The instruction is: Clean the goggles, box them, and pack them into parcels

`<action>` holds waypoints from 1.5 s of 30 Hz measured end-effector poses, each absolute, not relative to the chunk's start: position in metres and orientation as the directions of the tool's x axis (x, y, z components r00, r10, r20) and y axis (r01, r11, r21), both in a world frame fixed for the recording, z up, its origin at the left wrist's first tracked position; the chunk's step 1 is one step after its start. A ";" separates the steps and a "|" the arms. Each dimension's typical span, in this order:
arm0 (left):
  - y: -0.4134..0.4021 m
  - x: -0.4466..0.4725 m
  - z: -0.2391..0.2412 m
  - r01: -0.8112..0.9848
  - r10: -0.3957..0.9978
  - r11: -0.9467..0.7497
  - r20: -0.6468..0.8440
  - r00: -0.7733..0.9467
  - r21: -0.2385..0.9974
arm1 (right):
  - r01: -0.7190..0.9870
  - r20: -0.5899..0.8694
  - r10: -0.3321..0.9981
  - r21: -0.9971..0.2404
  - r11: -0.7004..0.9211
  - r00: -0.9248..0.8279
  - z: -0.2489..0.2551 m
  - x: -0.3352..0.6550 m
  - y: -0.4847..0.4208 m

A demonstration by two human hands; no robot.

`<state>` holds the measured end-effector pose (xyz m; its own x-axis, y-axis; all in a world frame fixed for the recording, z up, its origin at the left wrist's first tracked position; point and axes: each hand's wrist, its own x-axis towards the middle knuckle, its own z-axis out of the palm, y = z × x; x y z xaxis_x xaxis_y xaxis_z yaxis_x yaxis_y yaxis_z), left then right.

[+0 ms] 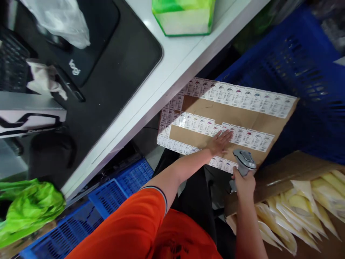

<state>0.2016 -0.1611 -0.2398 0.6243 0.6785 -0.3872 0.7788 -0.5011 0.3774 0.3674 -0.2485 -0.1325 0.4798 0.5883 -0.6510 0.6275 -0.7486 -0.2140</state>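
A brown cardboard sheet [199, 135] leans over my lap, with rows of small white printed labels [248, 97] stuck across it. Flat on its middle row lies my left hand [219, 142], fingers outstretched and covering some of the labels. My right hand [244, 181] is wrapped round the handle of a grey barcode scanner [244, 160]. The scanner's head is over the lower right part of the sheet, pointing up toward the labels. Whether the scanner touches the cardboard I cannot tell.
Left is a white desk [172, 61] with a black mat [129, 50], keyboard [12, 59] and pen [70, 82]. A green pack [184, 18] stands on its edge. Blue crates [269, 64] rise behind the sheet. At right, a cardboard box [285, 167] holds several yellowish packets [296, 208].
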 end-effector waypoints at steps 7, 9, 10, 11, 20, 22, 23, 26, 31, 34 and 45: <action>-0.163 0.214 -0.246 0.785 0.724 -0.376 -0.373 0.580 0.492 | 0.516 -0.680 0.549 -0.284 -0.808 0.486 -0.123 0.369 -0.227; -0.163 0.219 -0.244 0.772 0.742 -0.383 -0.330 0.584 0.507 | 0.535 -0.676 0.567 -0.293 -0.793 0.470 -0.126 0.365 -0.228; -0.162 0.221 -0.243 0.771 0.750 -0.382 -0.317 0.581 0.509 | 0.541 -0.678 0.570 -0.293 -0.788 0.464 -0.128 0.363 -0.229; -0.160 0.224 -0.243 0.774 0.758 -0.377 -0.311 0.573 0.508 | 0.545 -0.679 0.571 -0.291 -0.786 0.461 -0.129 0.361 -0.230; -0.143 0.230 -0.259 0.778 0.807 -0.296 -0.292 0.514 0.554 | 0.606 -0.662 0.617 -0.298 -0.738 0.426 -0.129 0.347 -0.231; -0.143 0.230 -0.257 0.778 0.805 -0.286 -0.300 0.512 0.559 | 0.613 -0.661 0.619 -0.293 -0.734 0.425 -0.129 0.346 -0.229; -0.143 0.231 -0.256 0.779 0.803 -0.274 -0.311 0.508 0.564 | 0.612 -0.665 0.614 -0.289 -0.736 0.425 -0.130 0.345 -0.228; -0.143 0.232 -0.255 0.782 0.797 -0.247 -0.339 0.500 0.573 | 0.598 -0.676 0.600 -0.286 -0.749 0.428 -0.132 0.345 -0.227; -0.144 0.233 -0.259 0.773 0.809 -0.269 -0.301 0.505 0.574 | 0.580 -0.681 0.592 -0.294 -0.760 0.431 -0.135 0.345 -0.225; -0.146 0.233 -0.260 0.765 0.820 -0.273 -0.276 0.502 0.583 | 0.590 -0.675 0.606 -0.304 -0.748 0.420 -0.136 0.345 -0.225; -0.147 0.235 -0.263 0.776 0.820 -0.270 -0.287 0.496 0.569 | 0.606 -0.681 0.593 -0.269 -0.748 0.430 -0.136 0.340 -0.231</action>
